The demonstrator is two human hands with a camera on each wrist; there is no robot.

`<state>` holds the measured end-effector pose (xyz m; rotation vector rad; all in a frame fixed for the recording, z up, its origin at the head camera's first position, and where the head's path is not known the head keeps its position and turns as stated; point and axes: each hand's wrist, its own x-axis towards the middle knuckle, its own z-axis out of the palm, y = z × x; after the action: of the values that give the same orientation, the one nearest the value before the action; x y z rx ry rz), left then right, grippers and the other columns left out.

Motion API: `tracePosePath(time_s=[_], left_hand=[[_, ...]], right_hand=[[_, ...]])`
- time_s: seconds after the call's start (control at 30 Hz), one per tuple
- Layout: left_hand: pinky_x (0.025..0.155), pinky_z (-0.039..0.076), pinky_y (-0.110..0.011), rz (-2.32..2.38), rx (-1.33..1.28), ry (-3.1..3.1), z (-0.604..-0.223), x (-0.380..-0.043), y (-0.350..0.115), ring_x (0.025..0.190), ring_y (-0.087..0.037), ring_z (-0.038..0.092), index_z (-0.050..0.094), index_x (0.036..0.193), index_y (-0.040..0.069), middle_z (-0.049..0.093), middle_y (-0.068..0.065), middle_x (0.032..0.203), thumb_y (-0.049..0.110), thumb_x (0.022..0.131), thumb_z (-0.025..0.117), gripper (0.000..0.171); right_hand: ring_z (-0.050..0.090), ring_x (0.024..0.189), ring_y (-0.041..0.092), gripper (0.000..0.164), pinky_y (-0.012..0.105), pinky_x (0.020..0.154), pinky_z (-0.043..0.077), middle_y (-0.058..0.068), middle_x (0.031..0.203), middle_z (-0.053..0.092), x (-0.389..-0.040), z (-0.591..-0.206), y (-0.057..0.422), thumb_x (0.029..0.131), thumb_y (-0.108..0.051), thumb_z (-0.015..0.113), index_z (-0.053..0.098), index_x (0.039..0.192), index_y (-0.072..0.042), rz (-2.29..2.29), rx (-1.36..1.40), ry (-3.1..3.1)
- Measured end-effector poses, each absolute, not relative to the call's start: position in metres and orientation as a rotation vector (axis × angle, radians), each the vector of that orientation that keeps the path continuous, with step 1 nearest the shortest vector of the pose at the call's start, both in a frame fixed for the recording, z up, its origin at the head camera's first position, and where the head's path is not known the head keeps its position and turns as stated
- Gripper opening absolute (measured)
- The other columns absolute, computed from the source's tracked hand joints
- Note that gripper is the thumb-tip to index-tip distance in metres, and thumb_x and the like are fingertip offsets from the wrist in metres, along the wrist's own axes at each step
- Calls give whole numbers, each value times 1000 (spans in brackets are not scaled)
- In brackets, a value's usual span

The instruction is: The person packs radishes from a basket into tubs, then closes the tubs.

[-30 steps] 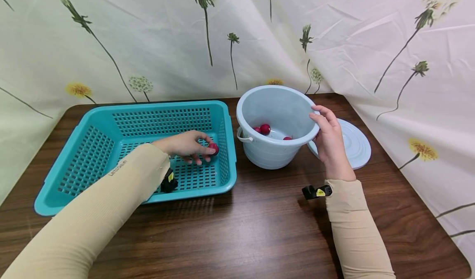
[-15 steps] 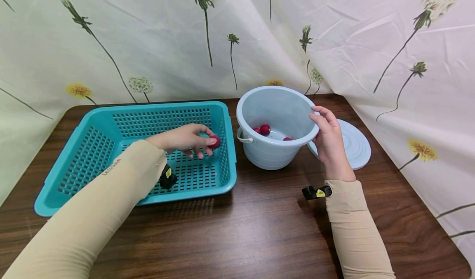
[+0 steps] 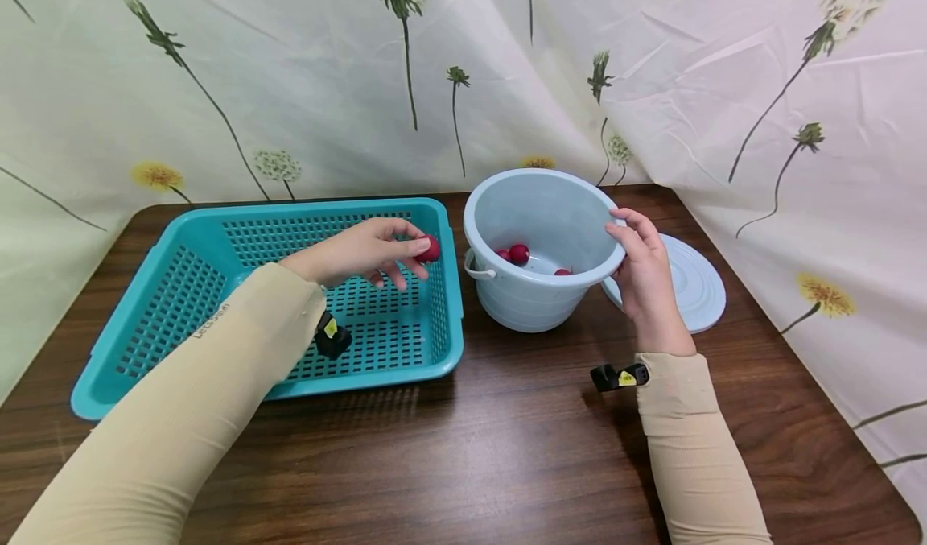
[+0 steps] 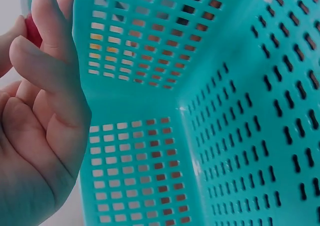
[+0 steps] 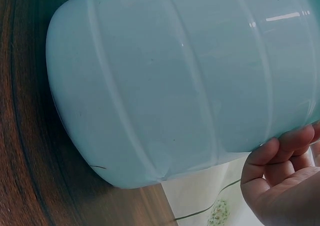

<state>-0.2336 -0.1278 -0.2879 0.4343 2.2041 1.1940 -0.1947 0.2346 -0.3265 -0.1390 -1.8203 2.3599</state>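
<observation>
My left hand (image 3: 371, 252) pinches a round red radish (image 3: 430, 249) between thumb and fingers, over the right end of a teal slotted basket (image 3: 453, 336). The left wrist view shows only a sliver of the radish (image 4: 33, 30) behind the fingers. On the right, a pale blue bucket (image 3: 525, 310) stands on the table, several radishes (image 3: 519, 254) lying at its bottom. My right hand (image 3: 643, 275) grips the bucket's right rim, thumb and a finger over the edge. In the right wrist view, its other fingers curl against the outer wall.
A pale blue round lid (image 3: 697, 283) lies on the dark wooden table (image 3: 463, 464), right of the bucket and partly behind the right hand. The bucket's white handle (image 3: 479, 270) hangs on its left side. A flower-print cloth (image 3: 319, 70) hangs close behind.
My left hand has lifted the radish from low in the basket, moving up and slightly right toward the basket's right rim. The right hand and bucket keep their places.
</observation>
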Motion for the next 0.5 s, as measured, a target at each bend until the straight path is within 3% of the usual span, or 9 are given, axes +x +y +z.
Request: tracePosePath(time_s=[0.2, 0.5], left_hand=[[66, 50, -33, 1294, 434, 2244, -281, -231, -124, 86, -27, 69, 52, 130, 10, 73, -11, 114, 43, 102, 52, 44], [62, 49, -30, 1404, 423, 2258, -273, -223, -114, 77, -19, 66, 53, 130, 11, 71, -13, 114, 42, 102, 52, 42]], right_hand=[[51, 115, 18, 13, 30, 89, 45, -3, 125, 52, -194, -326, 234, 99, -21, 58, 60, 112, -22, 2352, -144, -1823], [50, 117, 19, 14, 31, 92, 43, -3, 126, 51, -194, -325, 233, 99, -22, 59, 60, 113, -22, 2347, -153, -1831]])
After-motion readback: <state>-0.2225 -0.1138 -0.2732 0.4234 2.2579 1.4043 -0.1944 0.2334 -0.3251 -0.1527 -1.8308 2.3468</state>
